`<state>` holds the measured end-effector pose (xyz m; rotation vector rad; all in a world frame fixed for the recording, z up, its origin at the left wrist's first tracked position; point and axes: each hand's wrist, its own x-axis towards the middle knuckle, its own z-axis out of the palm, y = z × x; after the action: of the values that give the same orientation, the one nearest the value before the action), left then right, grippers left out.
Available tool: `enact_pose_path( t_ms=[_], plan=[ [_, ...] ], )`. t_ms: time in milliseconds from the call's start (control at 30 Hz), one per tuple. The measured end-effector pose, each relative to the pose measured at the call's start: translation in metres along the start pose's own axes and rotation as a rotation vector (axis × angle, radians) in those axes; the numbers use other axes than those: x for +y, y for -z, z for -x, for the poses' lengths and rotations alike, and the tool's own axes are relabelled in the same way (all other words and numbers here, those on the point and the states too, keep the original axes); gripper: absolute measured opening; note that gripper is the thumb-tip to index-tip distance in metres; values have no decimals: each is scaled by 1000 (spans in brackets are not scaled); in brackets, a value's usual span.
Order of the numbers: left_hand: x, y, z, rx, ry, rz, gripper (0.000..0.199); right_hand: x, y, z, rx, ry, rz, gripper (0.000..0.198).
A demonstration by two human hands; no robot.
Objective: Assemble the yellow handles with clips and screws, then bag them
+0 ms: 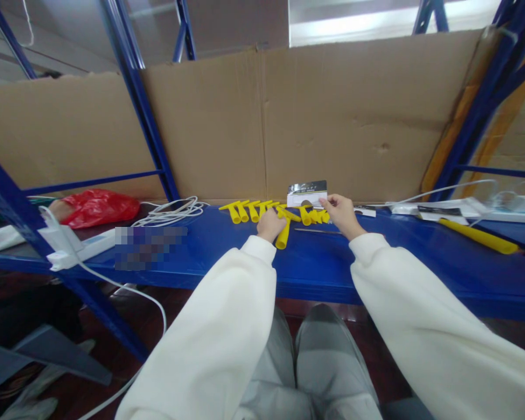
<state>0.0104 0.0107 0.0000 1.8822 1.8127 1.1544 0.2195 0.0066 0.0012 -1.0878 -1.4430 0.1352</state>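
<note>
Left hand [271, 224] pinches a yellow T-shaped piece [282, 237] over the blue shelf [227, 252], likely steadying it, while the right hand [339, 211] pinches a card [307, 192] upright (by its corner, presumably keeping its face clear).

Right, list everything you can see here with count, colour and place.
Yellow T-shaped pieces: several overlapping, yellow, along the shelf's back
Held yellow piece: 1, yellow, in left hand
Card: 1, black and white, in right hand
Thin rod: 1, dull, below card
Red bag: 1, red, left
Cable coil: 1, white, left
Power strip: 1, white, left
Yellow bar: 1, yellow, right
Shelf: 1, blue, beneath hands
Cardboard: count unclear, brown, behind
Left hand, right hand: 2, bare, centre
Sleeves: 2, white, foreground
Trousers: 1, grey, below shelf
</note>
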Motion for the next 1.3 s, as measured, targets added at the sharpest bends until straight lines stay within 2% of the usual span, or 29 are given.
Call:
enact_pose_path(
  t_ms=[100,200,367,467,600,667,767,933,1033,1133,1300],
  plan=[
    [-1,-1,0,-123,-17,-89,22,-1,-1,2,7,-62,-59,45],
    [0,-2,-1,-205,-7,-24,17,-2,-3,3,9,-96,-104,46],
    [5,-1,3,-373,141,260,20,-1,-5,3,-50,-112,-192,44],
    [10,0,6,-397,221,552,17,3,-6,1,-14,-96,-225,43],
    [17,2,5,-332,277,893,12,8,-5,-4,98,-90,-280,40],
    [18,2,2,-256,305,1002,8,8,-5,-6,136,-98,-305,39],
    [15,1,-5,-141,346,1090,8,6,-5,-6,152,-121,-330,40],
    [10,5,-11,101,404,1166,24,3,-4,-5,137,-147,-356,46],
    [8,8,-12,233,408,1221,26,2,-3,-4,101,-165,-369,50],
    [8,8,-13,249,411,1225,20,-1,-5,0,2,-185,-384,51],
    [8,5,-12,158,425,1148,15,-10,-11,9,-158,-224,-440,48]
  ],
)
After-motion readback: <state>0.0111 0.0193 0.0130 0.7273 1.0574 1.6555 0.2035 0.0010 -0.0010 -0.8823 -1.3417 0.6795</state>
